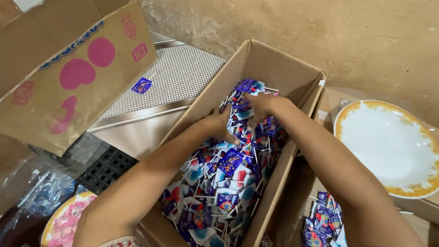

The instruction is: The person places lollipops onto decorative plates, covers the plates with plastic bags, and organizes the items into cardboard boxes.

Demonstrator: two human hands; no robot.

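Lollipops (224, 176) in open carton (282, 66), white plate (391, 147) and pink-printed box (62, 70) alongside

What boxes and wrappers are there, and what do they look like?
Open brown cardboard box, centre: full of blue-purple wrapped lollipops; both hands inside.
Tilted brown cardboard box with pink shapes, upper left.
Single blue wrapper, on grey mesh surface.
Pile of blue wrappers, lower right.

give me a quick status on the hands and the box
Both hands, left hand and right hand, deep in cardboard box, fingers closed on a bunch of wrapped lollipops. Box full of them. Nothing blocking.
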